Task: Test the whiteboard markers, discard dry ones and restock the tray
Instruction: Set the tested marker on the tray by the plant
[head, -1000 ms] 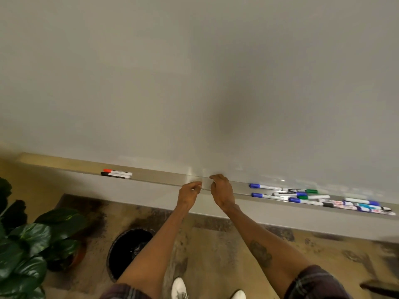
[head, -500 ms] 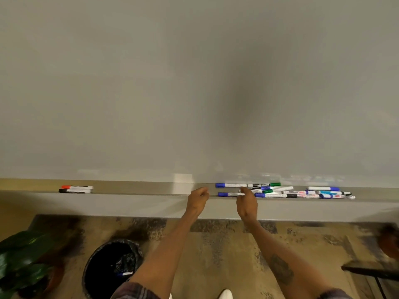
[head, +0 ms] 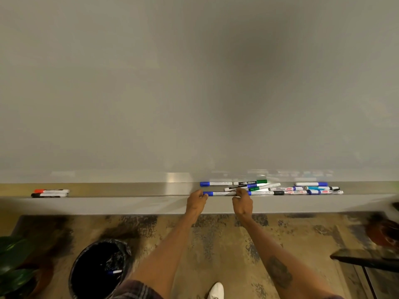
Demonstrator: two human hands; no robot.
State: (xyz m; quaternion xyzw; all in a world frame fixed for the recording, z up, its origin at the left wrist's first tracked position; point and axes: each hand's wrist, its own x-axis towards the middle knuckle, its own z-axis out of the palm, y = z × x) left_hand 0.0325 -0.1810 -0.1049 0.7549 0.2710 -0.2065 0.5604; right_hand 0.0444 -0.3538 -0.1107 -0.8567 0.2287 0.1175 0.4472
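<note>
Marker with blue cap at tray front edge, left grip pinching cap end, right grip pinching barrel, more markers just beside, waste bin below

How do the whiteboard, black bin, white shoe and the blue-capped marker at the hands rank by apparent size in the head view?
1. whiteboard
2. black bin
3. blue-capped marker and white shoe, unranked: marker longer but thin, shoe cropped by the frame.
</note>
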